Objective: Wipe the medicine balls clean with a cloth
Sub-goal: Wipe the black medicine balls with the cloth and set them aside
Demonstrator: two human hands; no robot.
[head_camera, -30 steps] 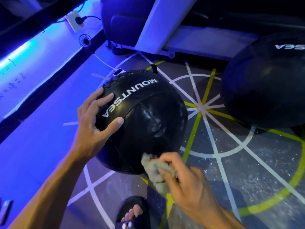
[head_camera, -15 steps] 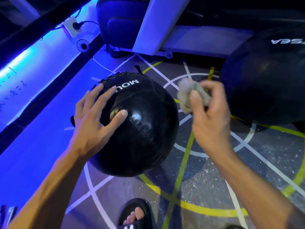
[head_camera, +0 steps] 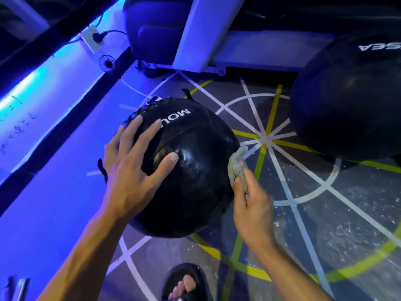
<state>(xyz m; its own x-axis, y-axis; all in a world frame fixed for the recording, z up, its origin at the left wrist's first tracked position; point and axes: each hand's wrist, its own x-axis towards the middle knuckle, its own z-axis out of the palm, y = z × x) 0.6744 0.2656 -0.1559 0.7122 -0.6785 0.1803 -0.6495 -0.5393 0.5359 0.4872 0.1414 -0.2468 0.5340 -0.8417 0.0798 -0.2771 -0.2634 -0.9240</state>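
Observation:
A black medicine ball (head_camera: 191,183) with white lettering rests on the marked floor in the middle of the head view. My left hand (head_camera: 132,168) lies flat on its upper left side, fingers spread, steadying it. My right hand (head_camera: 251,205) is closed on a crumpled grey cloth (head_camera: 236,166) and presses it against the ball's right side. A second, larger black medicine ball (head_camera: 347,109) sits at the upper right, apart from both hands.
The floor (head_camera: 325,203) carries white and yellow lines in a spoke pattern. A white machine base (head_camera: 195,40) stands behind the balls. A power strip (head_camera: 92,39) and small fan (head_camera: 107,63) lie along the blue-lit left wall. My sandalled foot (head_camera: 184,283) is below the ball.
My right hand, raised off the ball with the cloth half a second ago, has come down onto the ball's right side. The ball has rolled slightly under my left hand.

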